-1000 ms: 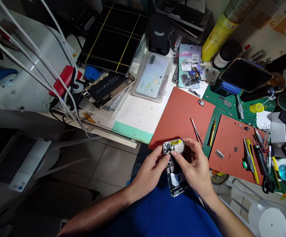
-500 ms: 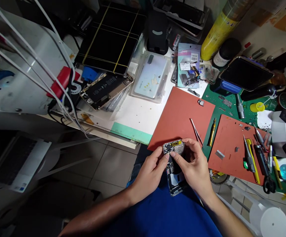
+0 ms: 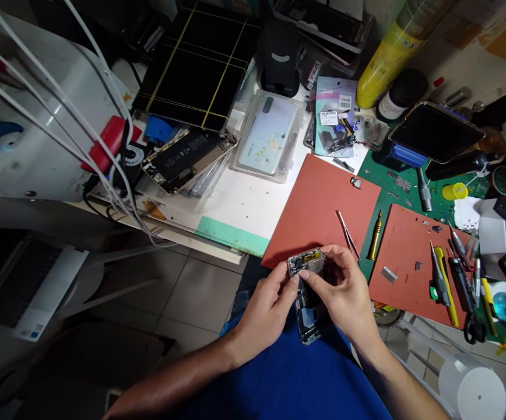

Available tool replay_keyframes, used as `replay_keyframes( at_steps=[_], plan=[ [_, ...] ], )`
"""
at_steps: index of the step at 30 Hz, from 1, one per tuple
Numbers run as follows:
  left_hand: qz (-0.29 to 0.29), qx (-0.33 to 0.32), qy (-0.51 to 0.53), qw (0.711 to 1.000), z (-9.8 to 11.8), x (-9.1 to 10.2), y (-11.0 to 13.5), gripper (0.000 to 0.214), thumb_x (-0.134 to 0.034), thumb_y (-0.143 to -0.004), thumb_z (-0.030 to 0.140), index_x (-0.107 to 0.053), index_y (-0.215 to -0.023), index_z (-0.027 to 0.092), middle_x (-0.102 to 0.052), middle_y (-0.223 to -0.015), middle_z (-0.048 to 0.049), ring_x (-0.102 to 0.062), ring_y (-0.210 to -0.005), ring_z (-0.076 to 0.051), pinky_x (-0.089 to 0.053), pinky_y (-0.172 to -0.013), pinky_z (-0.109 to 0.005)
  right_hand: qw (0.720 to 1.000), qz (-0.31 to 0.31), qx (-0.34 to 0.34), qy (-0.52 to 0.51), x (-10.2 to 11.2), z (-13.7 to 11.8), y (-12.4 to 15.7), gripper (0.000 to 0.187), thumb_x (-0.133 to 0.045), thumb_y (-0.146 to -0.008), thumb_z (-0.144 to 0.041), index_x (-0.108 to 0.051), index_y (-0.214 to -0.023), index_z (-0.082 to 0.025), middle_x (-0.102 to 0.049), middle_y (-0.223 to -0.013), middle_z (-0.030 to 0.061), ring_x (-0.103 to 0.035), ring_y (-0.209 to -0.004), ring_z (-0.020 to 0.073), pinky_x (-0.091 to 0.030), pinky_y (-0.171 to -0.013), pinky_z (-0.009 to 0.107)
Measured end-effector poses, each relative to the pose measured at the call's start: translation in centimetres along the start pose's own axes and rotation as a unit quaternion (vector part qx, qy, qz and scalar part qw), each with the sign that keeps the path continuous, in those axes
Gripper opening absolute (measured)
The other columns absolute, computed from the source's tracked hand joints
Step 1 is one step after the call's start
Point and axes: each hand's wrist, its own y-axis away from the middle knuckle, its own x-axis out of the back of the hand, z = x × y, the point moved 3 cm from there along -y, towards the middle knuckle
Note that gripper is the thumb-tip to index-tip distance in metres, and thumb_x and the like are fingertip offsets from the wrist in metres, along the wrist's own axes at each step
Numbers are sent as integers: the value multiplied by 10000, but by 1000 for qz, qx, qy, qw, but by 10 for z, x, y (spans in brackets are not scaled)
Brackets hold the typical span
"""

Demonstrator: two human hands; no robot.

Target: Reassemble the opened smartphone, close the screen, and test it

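Our grip is a two-handed one on the opened phone (image 3: 308, 291): our left hand (image 3: 265, 312) pinches its left edge between thumb and fingers, and our right hand (image 3: 344, 289) closes over its upper right part, the thumb pressing on the exposed parts inside. We hold the phone over our lap, just off the near edge of the large red mat (image 3: 318, 204), its top end tilted toward that mat. On the mat, just beyond our right hand, lie the tweezers (image 3: 348, 233); right of the mat's edge rests a gold screwdriver (image 3: 375, 226). Farther right of the mat sits a smaller red mat (image 3: 410, 262) carrying more tools. Left of the large mat, on the white surface (image 3: 244, 204), lies another opened phone (image 3: 189, 158).
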Motion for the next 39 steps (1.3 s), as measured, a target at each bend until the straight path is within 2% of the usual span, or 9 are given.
replay_keyframes(
  at_steps=[13, 20, 31, 39],
  plan=[
    [1, 3, 7, 1000, 3, -1, 0, 329, -587, -1024, 535, -709, -1109, 241, -615, -683, 9, -619, -691, -177, -554, -696, -292, 999, -10, -27, 37, 9, -11, -8, 380, -899, -787, -366, -643, -1045, -253, -745, -988, 14, -702, -888, 209, -568, -751, 341],
    [17, -3, 6, 1000, 2, -1, -1, 325, -592, -1018, 527, -721, -1114, 244, -648, -706, 2, -655, -741, -193, -578, -737, -312, 999, -6, -26, 30, 6, -10, -7, 387, -896, -790, -370, -644, -1060, -253, -748, -1002, 21, -710, -898, 216, -586, -767, 351],
    [-1, 0, 16, 1000, -1, 0, -4, 315, -607, -1016, 521, -723, -1116, 246, -702, -790, -19, -691, -848, -226, -586, -809, -348, 999, -9, -33, -16, 8, -6, -5, 351, -883, -822, -382, -662, -1061, -253, -765, -992, 27, -721, -854, 214, -593, -737, 351],
    [1, -1, 19, 1000, -1, -1, -5, 317, -626, -1003, 522, -725, -1091, 234, -715, -806, -28, -684, -832, -224, -565, -761, -332, 999, -9, -45, -25, 8, -7, -3, 362, -891, -814, -392, -662, -1056, -251, -763, -981, 29, -719, -870, 219, -580, -747, 351]
  ],
)
